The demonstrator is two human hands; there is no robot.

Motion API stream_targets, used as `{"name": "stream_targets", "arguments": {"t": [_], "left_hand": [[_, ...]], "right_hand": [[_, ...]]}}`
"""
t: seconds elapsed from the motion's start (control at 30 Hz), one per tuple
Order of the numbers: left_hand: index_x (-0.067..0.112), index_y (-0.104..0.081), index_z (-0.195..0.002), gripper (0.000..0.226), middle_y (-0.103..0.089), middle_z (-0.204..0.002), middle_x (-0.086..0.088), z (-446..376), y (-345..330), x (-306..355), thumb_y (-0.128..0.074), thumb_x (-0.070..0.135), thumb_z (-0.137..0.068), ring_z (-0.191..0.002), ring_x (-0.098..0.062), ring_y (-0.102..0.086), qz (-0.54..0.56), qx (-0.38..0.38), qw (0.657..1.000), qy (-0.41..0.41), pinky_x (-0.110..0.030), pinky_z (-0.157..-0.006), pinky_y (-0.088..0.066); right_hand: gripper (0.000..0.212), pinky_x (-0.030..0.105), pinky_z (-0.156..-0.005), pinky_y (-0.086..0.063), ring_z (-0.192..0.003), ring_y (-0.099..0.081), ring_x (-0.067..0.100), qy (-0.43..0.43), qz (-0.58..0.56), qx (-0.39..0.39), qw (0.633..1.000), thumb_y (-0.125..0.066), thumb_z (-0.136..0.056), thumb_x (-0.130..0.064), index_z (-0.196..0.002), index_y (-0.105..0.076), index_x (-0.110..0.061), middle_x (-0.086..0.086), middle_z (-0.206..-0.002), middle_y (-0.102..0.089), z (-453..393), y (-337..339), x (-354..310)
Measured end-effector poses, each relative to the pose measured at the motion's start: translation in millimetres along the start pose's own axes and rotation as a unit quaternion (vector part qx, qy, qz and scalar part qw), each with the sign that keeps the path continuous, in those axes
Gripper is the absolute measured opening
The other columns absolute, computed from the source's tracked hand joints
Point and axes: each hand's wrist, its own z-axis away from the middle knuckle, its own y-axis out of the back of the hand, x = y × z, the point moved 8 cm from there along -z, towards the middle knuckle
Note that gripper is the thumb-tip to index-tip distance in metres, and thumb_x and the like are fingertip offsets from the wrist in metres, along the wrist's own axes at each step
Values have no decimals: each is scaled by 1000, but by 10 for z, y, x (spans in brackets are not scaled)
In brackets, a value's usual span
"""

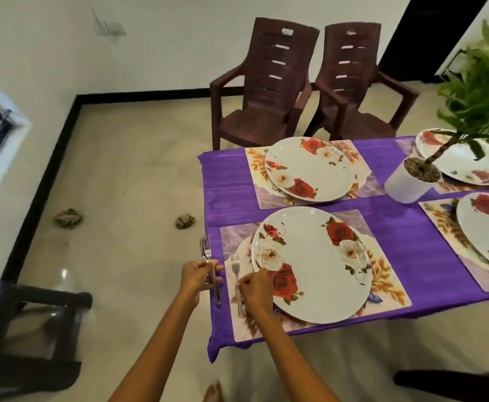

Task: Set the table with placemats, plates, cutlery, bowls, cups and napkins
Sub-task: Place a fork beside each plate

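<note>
A purple-clothed table (396, 239) carries several floral placemats, each with a white rose-patterned plate. The nearest plate (315, 265) lies on the near-left placemat (388, 274). My right hand (254, 288) pinches a single fork (236, 274) that lies on this placemat just left of the plate, tines pointing away from me. My left hand (198, 275) grips a bundle of forks (208, 256) over the table's left edge. Another plate (310, 168) sits on the far-left placemat (362, 184).
A potted plant in a white pot (411, 181) stands mid-table, its leaves over the far-right plate (463, 158). Two brown plastic chairs (266, 91) stand beyond the table. A dark chair (20, 329) is at my left. Crumpled cloths (68, 217) lie on the floor.
</note>
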Motion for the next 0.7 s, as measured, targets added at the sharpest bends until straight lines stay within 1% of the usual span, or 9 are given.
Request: {"name": "stream_targets", "arguments": {"t": [0.07, 0.17, 0.33, 0.4, 0.47, 0.53, 0.57, 0.63, 0.7], "left_hand": [[2, -64, -99, 15, -70, -84, -10, -35, -8, 1, -58, 13, -92, -58, -18, -67, -7, -2, 1000, -2, -25, -49, -55], [3, -64, -102, 16, -70, -86, -9, -62, -40, 33, -57, 14, -93, -68, -23, -67, -15, -13, 1000, -6, -27, -54, -56], [4, -64, -98, 12, -69, -84, -8, -42, -120, 132, -56, 12, -93, -63, -19, -67, -13, -30, 999, -12, -21, -46, -52], [4, -65, -97, 12, -70, -84, -8, -31, -176, 148, -57, 12, -93, -62, -19, -67, -11, -39, 999, -12, -22, -46, -53], [4, -65, -97, 12, -71, -85, -8, -37, -271, 182, -57, 12, -92, -62, -20, -67, -6, -56, 998, -16, -26, -49, -55], [4, -65, -99, 13, -72, -85, -7, -31, -468, 266, -57, 12, -93, -64, -21, -69, -8, -88, 996, -25, -29, -55, -56], [4, -65, -99, 13, -72, -83, -6, -13, -612, 320, -57, 11, -93, -63, -20, -69, -12, -107, 994, -28, -28, -55, -55], [6, -66, -94, 11, -70, -79, -7, 81, -985, 424, -55, 9, -93, -57, -16, -67, -22, -149, 988, -32, -25, -51, -54], [7, -66, -92, 13, -68, -83, -11, 198, -1443, 496, -53, 9, -93, -56, -15, -66, -26, -198, 979, -30, -26, -53, -55]], "right_hand": [[18, 5, -61, -39, -82, -66, 13, 0, 1, 3, 1000, -56, -93, -16, -94, -73, -9, 5, -94, -71, -3, -25, 18], [20, 16, -75, -49, -85, -66, 16, 5, 20, 3, 1000, -57, -93, -19, -99, -73, -8, 7, -97, -72, -25, -48, 5], [20, 19, -74, -50, -82, -66, 17, 13, 31, -5, 999, -57, -93, -17, -97, -73, -6, 9, -94, -71, -20, -54, -18], [16, 13, -66, -45, -75, -63, 14, 15, 19, -3, 1000, -58, -92, -17, -89, -72, -8, 9, -88, -70, 16, 5, -38], [14, 7, -59, -38, -70, -59, 10, 23, -24, 25, 999, -60, -91, -17, -88, -73, -11, 7, -85, -69, 59, 216, -133], [15, 4, -58, -40, -72, -61, 8, 26, -98, 75, 992, -62, -91, -19, -93, -73, -9, 2, -86, -71, 86, 588, -236], [15, 3, -59, -40, -71, -61, 7, 34, -125, 100, 986, -62, -90, -19, -93, -73, -9, 0, -86, -71, 96, 807, -284], [14, 7, -63, -43, -70, -63, 7, 43, -160, 136, 977, -63, -89, -20, -91, -73, -11, -5, -83, -71, 99, 1216, -319], [11, 10, -65, -43, -74, -65, 10, 32, -161, 153, 975, -64, -87, -21, -90, -73, -14, -4, -85, -72, 71, 1542, -231]]}}
